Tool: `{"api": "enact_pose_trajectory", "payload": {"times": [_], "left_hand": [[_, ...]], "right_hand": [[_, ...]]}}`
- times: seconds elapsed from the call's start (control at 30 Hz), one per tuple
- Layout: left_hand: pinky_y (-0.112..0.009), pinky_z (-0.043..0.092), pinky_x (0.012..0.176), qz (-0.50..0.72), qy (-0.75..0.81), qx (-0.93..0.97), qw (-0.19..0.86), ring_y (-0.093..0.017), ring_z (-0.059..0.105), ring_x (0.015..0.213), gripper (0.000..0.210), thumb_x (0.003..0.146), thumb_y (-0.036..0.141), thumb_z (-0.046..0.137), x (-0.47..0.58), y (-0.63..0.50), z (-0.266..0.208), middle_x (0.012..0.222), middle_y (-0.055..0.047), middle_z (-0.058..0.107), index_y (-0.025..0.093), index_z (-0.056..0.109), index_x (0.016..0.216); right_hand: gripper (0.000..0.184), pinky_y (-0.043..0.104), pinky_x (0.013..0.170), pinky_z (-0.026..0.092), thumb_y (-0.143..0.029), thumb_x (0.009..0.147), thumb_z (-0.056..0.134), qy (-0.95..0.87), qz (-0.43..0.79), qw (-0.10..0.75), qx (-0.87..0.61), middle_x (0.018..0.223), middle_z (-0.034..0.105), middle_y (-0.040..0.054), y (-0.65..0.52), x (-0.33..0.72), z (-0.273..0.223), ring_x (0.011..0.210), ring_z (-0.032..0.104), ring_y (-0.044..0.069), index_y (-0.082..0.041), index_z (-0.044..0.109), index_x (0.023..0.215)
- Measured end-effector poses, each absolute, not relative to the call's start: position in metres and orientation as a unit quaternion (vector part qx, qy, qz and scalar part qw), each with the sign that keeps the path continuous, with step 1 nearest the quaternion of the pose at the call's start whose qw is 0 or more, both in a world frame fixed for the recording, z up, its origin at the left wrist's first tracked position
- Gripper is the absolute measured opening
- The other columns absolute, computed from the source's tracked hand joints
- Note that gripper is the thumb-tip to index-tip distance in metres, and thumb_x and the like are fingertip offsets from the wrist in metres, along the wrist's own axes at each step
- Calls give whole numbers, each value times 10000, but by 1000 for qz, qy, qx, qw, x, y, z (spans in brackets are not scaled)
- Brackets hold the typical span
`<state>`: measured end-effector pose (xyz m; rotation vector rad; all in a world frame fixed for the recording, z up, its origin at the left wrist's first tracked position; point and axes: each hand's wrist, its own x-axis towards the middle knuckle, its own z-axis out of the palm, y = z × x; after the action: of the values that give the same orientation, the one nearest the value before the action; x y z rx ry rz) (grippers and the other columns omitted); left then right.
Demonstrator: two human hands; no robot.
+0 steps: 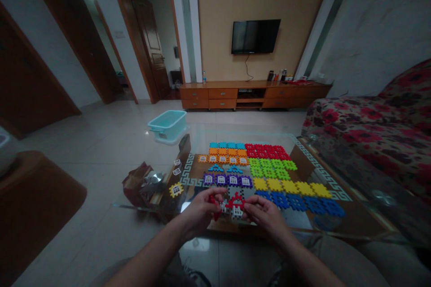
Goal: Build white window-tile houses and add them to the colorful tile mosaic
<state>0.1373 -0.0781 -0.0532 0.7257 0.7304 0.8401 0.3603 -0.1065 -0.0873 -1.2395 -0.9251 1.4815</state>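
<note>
Over the near edge of the glass table, my left hand (202, 210) is closed around red interlocking building pieces with a bit of white among them. My right hand (264, 211) pinches the right side of a red building piece (237, 200). White fence-like parts (237, 212) show just below that piece; whether they are joined to it I cannot tell. Beyond my hands lies a row of purple window pieces (221, 180), with blue arch-shaped pieces (213, 168) behind. Dark blue pieces (292, 201) and yellow pieces (290, 186) lie to the right of my right hand.
Farther back on the glass table (365, 219) are orange (227, 152), light blue, red (267, 151) and green pieces (269, 168). A yellow window piece (176, 189) and a brown bag (137, 184) sit left. A turquoise tub (168, 125) stands beyond; a floral sofa (367, 130) is right.
</note>
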Motion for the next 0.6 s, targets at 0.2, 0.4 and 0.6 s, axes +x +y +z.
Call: {"api": "enact_pose_trajectory", "payload": {"times": [0.2, 0.4, 0.6], "left_hand": [[-313, 517, 856, 387, 372, 301, 788, -185, 682, 894, 425, 702, 227, 875, 138, -79, -58, 1099, -140, 713, 129, 716, 1084], [-273, 542, 748, 402, 390, 330, 760, -191, 691, 927, 478, 735, 351, 864, 143, -78, -69, 1196, -142, 703, 165, 718, 1150], [-260, 552, 787, 413, 364, 313, 774, -158, 682, 863, 429, 789, 344, 828, 149, -84, -63, 1075, -134, 721, 120, 718, 1138]], "right_hand": [[567, 319, 620, 543, -602, 558, 884, -388, 595, 484, -510, 729, 727, 60, -110, 359, -77, 692, 705, 225, -175, 710, 889], [572, 330, 651, 558, -614, 582, 864, -404, 598, 462, -516, 769, 746, 73, -112, 356, -74, 710, 706, 222, -169, 738, 920], [545, 307, 624, 537, -644, 590, 843, -402, 619, 439, -512, 740, 739, 55, -114, 352, -77, 672, 687, 201, -181, 707, 844]]}}
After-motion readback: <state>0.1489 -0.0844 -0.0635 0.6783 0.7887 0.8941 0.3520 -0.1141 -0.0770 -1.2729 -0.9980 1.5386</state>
